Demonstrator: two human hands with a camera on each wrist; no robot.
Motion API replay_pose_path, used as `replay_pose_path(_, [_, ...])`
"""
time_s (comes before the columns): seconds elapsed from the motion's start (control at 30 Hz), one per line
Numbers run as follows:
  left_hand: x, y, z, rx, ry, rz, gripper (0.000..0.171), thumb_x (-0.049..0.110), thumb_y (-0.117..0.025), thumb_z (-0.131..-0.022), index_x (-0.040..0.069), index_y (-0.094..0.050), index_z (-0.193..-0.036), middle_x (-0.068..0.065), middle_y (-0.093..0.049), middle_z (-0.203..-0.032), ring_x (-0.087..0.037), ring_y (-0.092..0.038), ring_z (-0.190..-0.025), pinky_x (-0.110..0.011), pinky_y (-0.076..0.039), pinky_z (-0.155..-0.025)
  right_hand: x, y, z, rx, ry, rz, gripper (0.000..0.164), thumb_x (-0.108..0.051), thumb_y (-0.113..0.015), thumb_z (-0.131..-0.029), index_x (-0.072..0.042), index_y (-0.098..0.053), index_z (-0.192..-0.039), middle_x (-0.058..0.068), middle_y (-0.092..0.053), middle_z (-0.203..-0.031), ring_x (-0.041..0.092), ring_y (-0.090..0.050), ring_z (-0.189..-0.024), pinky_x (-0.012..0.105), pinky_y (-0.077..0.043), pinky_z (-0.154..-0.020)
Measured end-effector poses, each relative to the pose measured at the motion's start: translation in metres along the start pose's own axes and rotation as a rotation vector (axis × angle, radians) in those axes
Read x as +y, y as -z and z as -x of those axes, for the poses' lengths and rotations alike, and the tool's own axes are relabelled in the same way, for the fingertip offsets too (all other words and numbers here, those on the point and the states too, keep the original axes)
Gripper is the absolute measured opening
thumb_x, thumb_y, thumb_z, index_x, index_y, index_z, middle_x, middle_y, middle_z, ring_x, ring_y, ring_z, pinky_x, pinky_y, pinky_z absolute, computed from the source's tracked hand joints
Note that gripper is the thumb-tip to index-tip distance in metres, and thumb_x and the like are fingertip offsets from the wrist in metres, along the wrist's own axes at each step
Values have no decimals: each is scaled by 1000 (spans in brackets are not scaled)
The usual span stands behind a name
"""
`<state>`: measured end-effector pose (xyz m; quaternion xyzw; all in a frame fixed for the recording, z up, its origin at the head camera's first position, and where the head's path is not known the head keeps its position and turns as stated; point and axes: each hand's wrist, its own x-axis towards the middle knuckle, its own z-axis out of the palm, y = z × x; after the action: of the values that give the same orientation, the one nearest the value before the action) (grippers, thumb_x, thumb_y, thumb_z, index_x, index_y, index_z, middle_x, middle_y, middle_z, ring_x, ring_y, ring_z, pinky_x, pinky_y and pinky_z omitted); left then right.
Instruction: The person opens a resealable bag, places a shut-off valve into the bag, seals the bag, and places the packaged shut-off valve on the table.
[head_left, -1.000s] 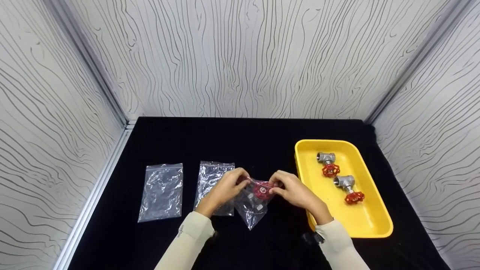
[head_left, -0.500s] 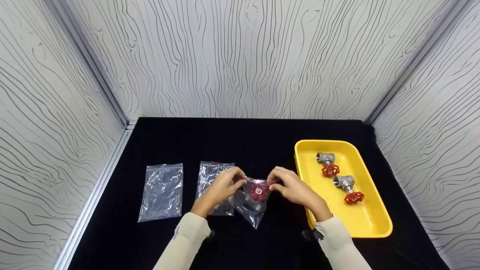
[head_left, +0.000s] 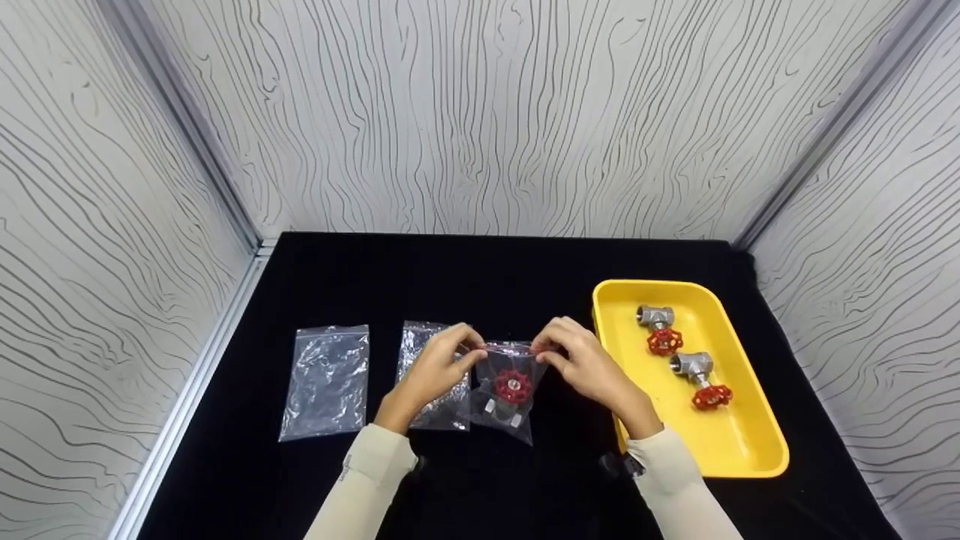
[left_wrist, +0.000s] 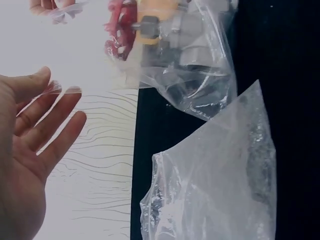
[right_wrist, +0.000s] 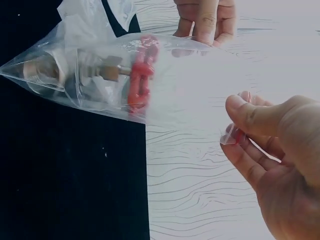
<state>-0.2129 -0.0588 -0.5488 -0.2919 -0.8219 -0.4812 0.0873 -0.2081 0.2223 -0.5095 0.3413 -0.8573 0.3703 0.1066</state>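
Observation:
A clear zip bag [head_left: 487, 418] hangs between both hands, with a metal valve inside. The valve's red handwheel [head_left: 513, 385] faces up in the head view, its metal body below toward the bag's bottom. My left hand [head_left: 441, 365] pinches the left end of the bag's top edge between thumb and fingers. At the right end of that edge, the thumb and fingertips of my right hand [head_left: 581, 363] pinch the plastic. In the right wrist view the valve [right_wrist: 110, 70] lies lengthwise in the bag, handwheel toward the mouth. A second clear bag [head_left: 450, 401] lies partly behind my left hand.
Farther left lies another flat clear zip bag [head_left: 326, 382] on the black tabletop. On the right, a yellow tray [head_left: 731, 450] holds two more valves with red handwheels, an upper valve [head_left: 657, 318] and a lower valve [head_left: 693, 366]. Patterned white walls [head_left: 480, 120] surround the table.
The bag's top edge has risen slightly and been drawn straighter between both hands. The valve has dropped lower inside, away from the fingers, and the bag hangs more upright.

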Motion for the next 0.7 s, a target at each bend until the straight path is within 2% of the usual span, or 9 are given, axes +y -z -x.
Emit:
replay_pose_path(0.17, [3, 4, 0, 22, -4, 3, 9, 12, -75, -99, 5, -70, -101, -6, -73, -98, -18, -71, -88, -29, -63, -81, -4, 2, -2, -7, -2, -13, 4, -10, -78, -96, -10, -75, -99, -2, -69, -99, 13, -64, -95, 26, -58, -84])
replay_pose_path(0.3, [3, 6, 2, 25, -12, 6, 9, 13, -75, -99, 5, -69, -100, -5, -73, -96, -16, -71, -85, -26, -62, -79, -7, 3, -3, -9, 6, -23, 6, -15, -77, -98, -9, -75, -98, -3, -69, -99, 13, -63, -95, 26, -57, -84])
replay_pose_path(0.5, [4, 9, 6, 55, -78, -18, 9, 13, -77, -97, 8, -70, -98, -3, -72, -94, -12, -69, -83, -28, -62, -76, -9, 4, -4, 5, 81, -17, 9, -16, -77, -98, -8, -76, -97, -2, -70, -98, 14, -63, -93, 26, -56, -81])
replay_pose_path(0.6, [6, 11, 6, 66, -97, -20, 9, 14, -77, -97, 8, -71, -98, -3, -72, -95, -12, -68, -84, -31, -63, -77, -11, 4, -5, 16, 116, 4, 7, -15, -78, -97, -9, -76, -97, -3, -70, -97, 14, -62, -92, 25, -56, -79])
replay_pose_path(0.7, [7, 13, 8, 69, -89, -12, 9, 14, -78, -96, 8, -71, -98, -3, -72, -96, -12, -68, -85, -31, -63, -78, -15, 5, -6, 27, 134, 26, 6, -7, -81, -94, -10, -77, -96, -3, -69, -96, 14, -62, -91, 25, -56, -77])
